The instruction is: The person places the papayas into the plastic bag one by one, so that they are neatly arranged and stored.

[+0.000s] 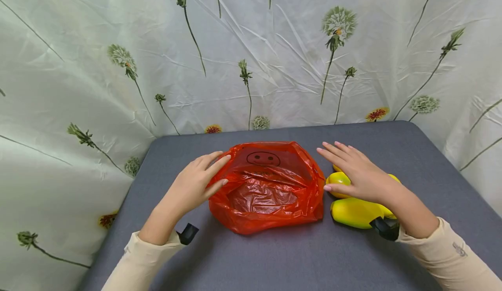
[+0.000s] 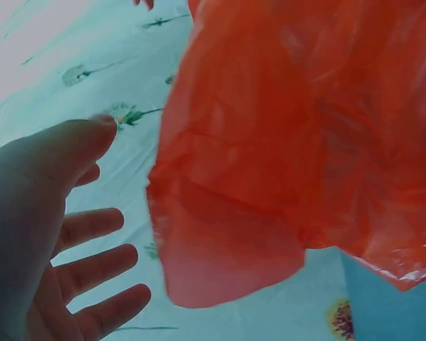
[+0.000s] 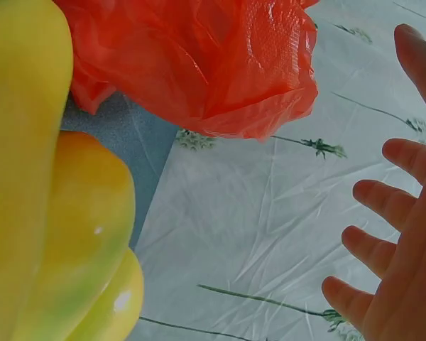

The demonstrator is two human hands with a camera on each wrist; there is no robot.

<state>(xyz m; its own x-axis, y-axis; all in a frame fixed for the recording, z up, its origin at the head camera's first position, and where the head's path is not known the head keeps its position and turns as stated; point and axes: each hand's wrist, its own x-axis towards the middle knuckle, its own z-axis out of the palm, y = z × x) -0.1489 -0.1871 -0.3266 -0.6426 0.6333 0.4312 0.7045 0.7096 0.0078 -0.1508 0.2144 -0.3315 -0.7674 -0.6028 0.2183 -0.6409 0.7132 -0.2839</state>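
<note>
A red plastic bag (image 1: 266, 195) with a smiley face printed inside stands with its mouth spread wide on the grey table. At its left rim is my left hand (image 1: 192, 184), fingers extended; the left wrist view shows a gap between this hand (image 2: 64, 234) and the bag (image 2: 248, 156). My right hand (image 1: 362, 173) hovers right of the bag, fingers spread, above yellow fruit (image 1: 354, 212) and partly hiding it. In the right wrist view the hand (image 3: 397, 234) holds nothing, apart from both the bag (image 3: 220, 64) and the yellow fruit (image 3: 85, 227).
Several yellow fruits lie close together to the right of the bag. The grey table (image 1: 298, 256) meets a pale curtain (image 1: 219, 86) printed with dandelions at its back and left edges. Black straps (image 1: 188, 233) show at both wrists.
</note>
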